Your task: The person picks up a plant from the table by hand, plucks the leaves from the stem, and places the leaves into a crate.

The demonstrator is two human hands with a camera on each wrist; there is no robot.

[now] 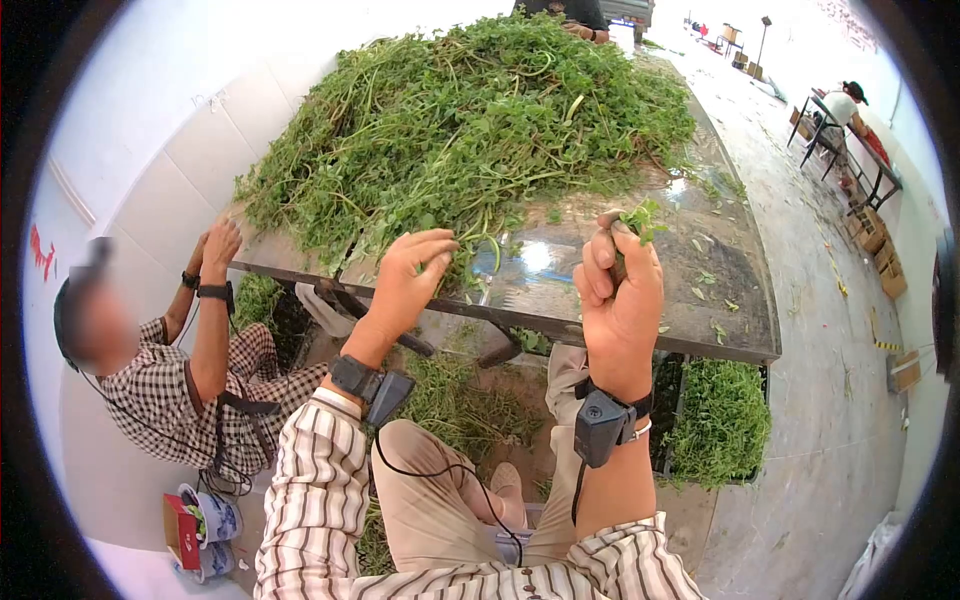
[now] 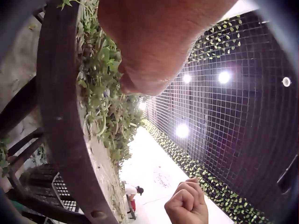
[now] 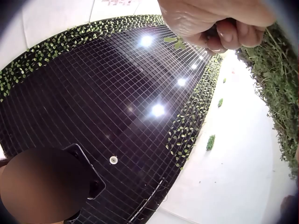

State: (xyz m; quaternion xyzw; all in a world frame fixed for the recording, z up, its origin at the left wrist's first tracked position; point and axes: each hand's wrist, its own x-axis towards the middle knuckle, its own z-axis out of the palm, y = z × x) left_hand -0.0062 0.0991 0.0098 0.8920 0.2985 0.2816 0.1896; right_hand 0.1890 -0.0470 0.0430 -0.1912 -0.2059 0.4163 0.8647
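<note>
A large heap of leafy green stems (image 1: 480, 120) covers much of the dark table (image 1: 720, 310). At the heap's near edge is my left hand (image 1: 408, 280), its fingers bent loosely towards the thumb with nothing visible between them. To the right, my right hand (image 1: 622, 300) is raised over the table's front edge, fingers curled round a small green sprig (image 1: 642, 220). The right wrist view shows that hand (image 3: 219, 23) with leaves (image 3: 175, 42) sticking out. In the left wrist view, the left hand (image 2: 154, 46) is large beside the greens (image 2: 105, 88); its fingertips are hidden.
Another person (image 1: 180, 380) sits at the left with hands at the table's edge. Crated greens (image 1: 718, 420) stand below its right front, and more stems (image 1: 460, 400) lie underneath. Cardboard boxes (image 1: 875, 240) line the right wall. A white tub (image 1: 218, 515) is at lower left.
</note>
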